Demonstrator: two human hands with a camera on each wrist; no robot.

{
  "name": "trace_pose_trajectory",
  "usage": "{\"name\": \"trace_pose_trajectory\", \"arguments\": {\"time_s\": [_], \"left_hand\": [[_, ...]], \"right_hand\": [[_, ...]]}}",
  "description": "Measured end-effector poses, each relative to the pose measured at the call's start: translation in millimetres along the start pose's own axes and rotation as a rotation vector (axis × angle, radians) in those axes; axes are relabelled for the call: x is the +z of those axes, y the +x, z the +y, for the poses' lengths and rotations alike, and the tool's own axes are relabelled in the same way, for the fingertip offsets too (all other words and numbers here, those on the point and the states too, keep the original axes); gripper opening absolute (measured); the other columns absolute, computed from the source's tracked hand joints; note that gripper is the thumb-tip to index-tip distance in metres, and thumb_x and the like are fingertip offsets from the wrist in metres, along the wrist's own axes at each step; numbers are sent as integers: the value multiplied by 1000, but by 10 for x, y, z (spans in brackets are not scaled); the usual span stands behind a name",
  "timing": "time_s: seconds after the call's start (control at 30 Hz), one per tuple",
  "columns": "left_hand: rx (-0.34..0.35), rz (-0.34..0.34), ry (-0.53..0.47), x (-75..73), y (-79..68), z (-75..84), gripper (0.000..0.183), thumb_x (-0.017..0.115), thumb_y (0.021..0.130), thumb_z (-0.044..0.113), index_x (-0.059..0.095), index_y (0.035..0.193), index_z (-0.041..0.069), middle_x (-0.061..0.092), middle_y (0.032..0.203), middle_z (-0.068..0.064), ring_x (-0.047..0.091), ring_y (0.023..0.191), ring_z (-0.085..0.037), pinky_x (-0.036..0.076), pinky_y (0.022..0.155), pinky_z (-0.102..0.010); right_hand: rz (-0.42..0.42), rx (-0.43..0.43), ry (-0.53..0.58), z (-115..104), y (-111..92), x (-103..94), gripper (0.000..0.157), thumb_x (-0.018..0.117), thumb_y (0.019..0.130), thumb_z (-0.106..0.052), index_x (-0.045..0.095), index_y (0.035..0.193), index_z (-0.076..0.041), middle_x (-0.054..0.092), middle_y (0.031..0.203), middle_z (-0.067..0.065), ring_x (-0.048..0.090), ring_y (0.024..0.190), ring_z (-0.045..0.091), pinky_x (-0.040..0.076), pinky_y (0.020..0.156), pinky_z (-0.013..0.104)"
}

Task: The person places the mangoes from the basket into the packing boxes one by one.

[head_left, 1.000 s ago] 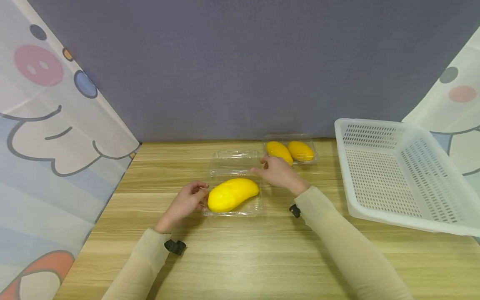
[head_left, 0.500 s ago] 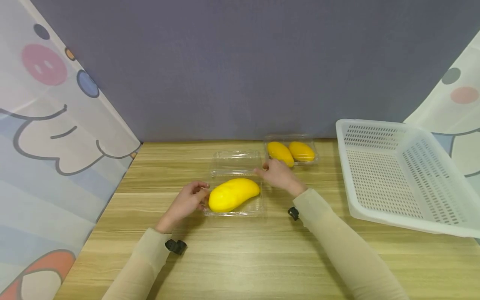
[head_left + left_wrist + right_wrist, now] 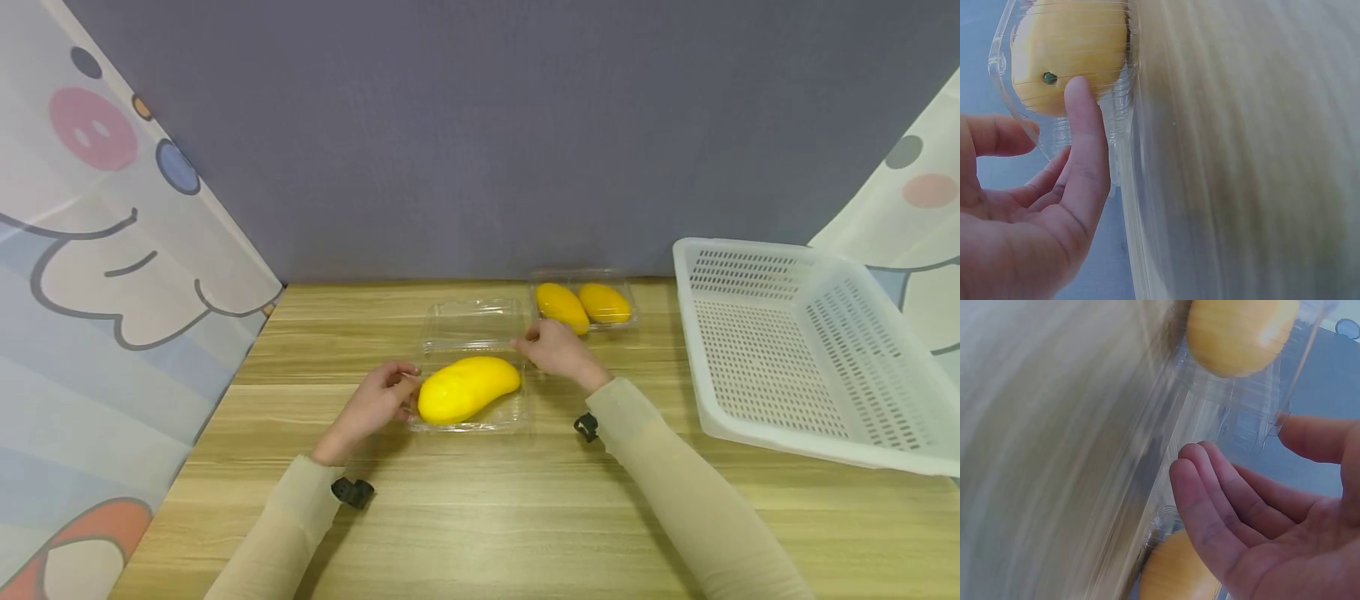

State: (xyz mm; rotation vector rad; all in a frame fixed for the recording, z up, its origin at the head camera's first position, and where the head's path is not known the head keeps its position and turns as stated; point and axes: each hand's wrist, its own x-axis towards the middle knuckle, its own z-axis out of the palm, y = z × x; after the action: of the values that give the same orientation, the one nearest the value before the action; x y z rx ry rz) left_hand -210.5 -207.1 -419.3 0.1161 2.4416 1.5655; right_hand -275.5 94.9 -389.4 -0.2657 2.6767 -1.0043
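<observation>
A large yellow mango (image 3: 468, 389) lies in the base of a clear plastic clamshell box (image 3: 491, 423), whose clear lid (image 3: 474, 323) stands raised behind it. My left hand (image 3: 378, 396) is at the box's left side. In the left wrist view, its straight index finger (image 3: 1085, 119) rests against the side wall beside the mango's stem end, with the thumb at the rim. My right hand (image 3: 558, 348) is at the right, where lid and base meet. The right wrist view shows its thumb (image 3: 1313, 436) touching the clear plastic edge, its other fingers extended.
Another clear box (image 3: 626, 322) with two smaller mangoes (image 3: 602, 303) stands right behind my right hand, near the grey-purple back wall (image 3: 465, 150). A white perforated basket (image 3: 701, 375) occupies the right side of the wooden table (image 3: 480, 517). Cartoon-printed curtains flank both sides.
The far edge of the lid stands slightly higher than half a second ago. My hands keep almost the same places, and the whole view has shifted a little.
</observation>
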Motion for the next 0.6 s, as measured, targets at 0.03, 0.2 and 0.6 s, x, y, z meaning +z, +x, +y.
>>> {"name": "trace_pose_trajectory", "arguments": {"time_s": [0.03,0.2,0.6], "left_hand": [[-2,1,-4,1,-1,4,42,53,105,20,50,136,-7,64,107,-17,66,84,-23,62,71,-37],[-10,3,-21,4,-1,13,41,52,105,19,49,136,-7,64,106,-17,65,84,-22,62,71,-38],[-6,7,-24,1,14,17,37,53,104,15,51,132,-8,63,104,-18,66,83,-24,62,71,-37]], "right_hand": [[5,-4,-5,-2,0,1,51,59,103,-36,60,131,6,64,128,22,63,114,35,52,99,51],[39,-15,13,-14,-5,-5,46,63,101,-33,63,127,5,66,125,20,64,110,34,53,96,49],[84,14,67,-17,-10,-2,39,70,97,-29,65,120,2,68,113,16,66,97,29,56,87,44]]}}
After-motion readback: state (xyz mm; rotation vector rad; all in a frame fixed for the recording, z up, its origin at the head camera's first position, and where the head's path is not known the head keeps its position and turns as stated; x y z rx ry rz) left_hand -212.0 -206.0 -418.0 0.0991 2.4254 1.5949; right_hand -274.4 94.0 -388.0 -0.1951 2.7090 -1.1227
